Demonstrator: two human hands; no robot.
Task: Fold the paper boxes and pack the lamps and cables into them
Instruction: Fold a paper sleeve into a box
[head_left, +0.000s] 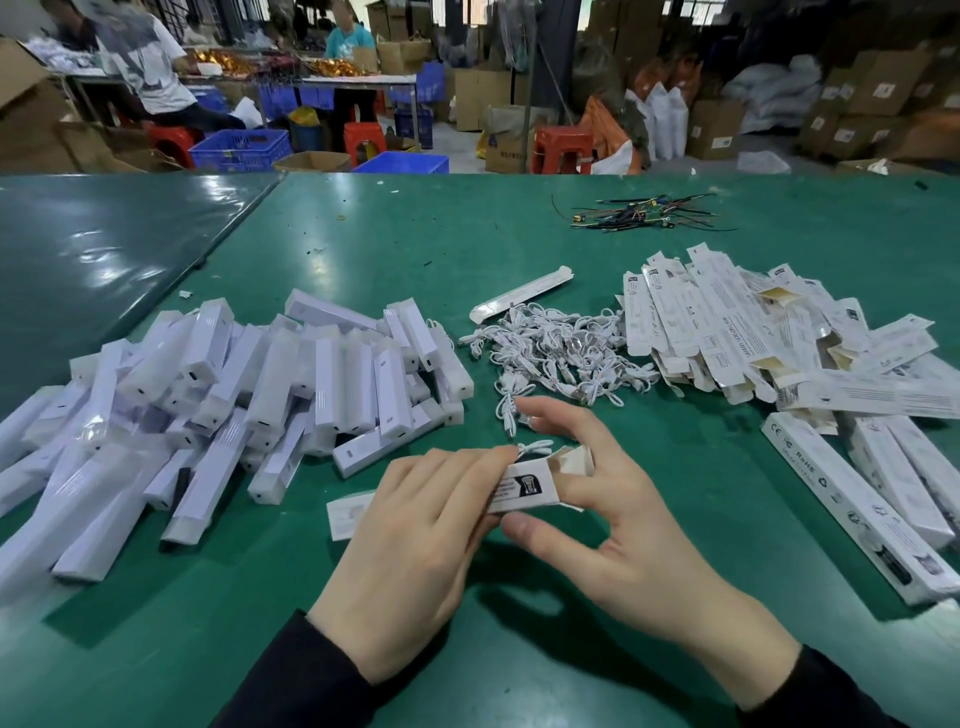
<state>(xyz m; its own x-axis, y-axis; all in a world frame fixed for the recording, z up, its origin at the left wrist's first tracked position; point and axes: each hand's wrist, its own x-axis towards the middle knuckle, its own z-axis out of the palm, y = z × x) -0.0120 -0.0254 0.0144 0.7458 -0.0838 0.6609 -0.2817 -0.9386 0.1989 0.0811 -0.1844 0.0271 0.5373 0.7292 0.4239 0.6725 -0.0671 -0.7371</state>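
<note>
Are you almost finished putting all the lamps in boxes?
Not nearly. A few closed boxes lie at the right, so some look packed. Right now the left hand grips one box with its end flap open, a white cable poking out, and the right hand at that flap. Still waiting: a big pile of lamps, a heap of cables and many flat boxes.

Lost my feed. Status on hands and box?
Left hand grips box. Right hand at its open flap, white cable sticking out. Nothing in the way.
</note>
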